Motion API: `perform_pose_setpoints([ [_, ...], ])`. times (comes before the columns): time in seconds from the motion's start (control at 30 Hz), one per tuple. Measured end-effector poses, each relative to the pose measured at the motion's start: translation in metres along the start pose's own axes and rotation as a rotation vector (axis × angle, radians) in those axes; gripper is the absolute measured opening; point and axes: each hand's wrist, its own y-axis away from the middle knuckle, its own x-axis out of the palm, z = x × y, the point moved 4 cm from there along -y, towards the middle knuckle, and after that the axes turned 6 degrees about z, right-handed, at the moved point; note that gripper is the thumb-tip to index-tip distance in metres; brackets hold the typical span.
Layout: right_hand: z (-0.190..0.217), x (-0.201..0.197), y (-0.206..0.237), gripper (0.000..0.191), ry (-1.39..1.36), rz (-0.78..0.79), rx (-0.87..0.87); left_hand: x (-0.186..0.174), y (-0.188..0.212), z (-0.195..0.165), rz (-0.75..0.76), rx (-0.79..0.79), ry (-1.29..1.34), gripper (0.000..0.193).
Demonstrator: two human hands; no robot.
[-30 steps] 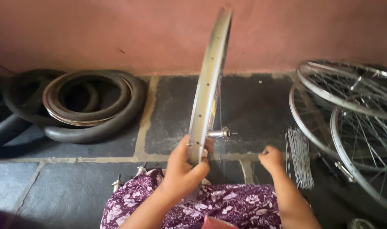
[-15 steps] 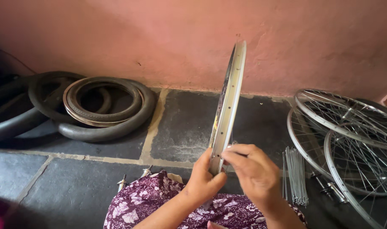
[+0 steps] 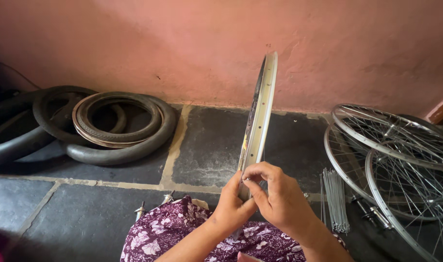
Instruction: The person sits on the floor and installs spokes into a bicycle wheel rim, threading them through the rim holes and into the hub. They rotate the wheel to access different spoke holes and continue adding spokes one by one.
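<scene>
Both hands, the left hand gripping and the right hand pinching, hold the upright bare rim, seemingly light, stiff metal, at its lower edge.

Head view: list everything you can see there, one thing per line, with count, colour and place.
Wheel rim: one, silver, held upright on edge at centre, in front of the wall.
Tyres: several, black, one with a brownish band, coiled on the floor at left.
Spoked wheels: at least three, silver, overlapping on the floor at right.
Loose spokes: one bundle, silver, on the floor beside the spoked wheels.
Wall: one, pink, across the back.
Floor: dark grey stone slabs with pale joints.
Floral cloth: one, purple and white, over the lap at bottom.
Left hand: grips the rim's lower edge.
Right hand: fingers pinched at the rim; whether they hold something small, I cannot tell.
</scene>
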Motion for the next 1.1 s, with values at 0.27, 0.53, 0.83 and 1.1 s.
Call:
perform_pose_setpoints([
  [0.27,0.01,-0.001,-0.002,0.038,0.068,0.029,-0.089,-0.002,0.004,-0.003,0.001,0.082,-0.001,0.043],
  [0.53,0.04,-0.014,-0.015,0.031,0.244,0.12,-0.192,0.001,0.004,0.007,0.049,-0.085,0.102,0.044],
  [0.83,0.045,-0.013,-0.021,0.022,0.366,0.158,-0.055,0.006,0.006,0.009,-0.004,0.22,-0.043,0.023],
  [1.1,0.004,0.009,0.017,0.046,-0.149,-0.106,-0.003,0.008,0.012,0.03,0.004,-0.223,-0.045,0.038],
])
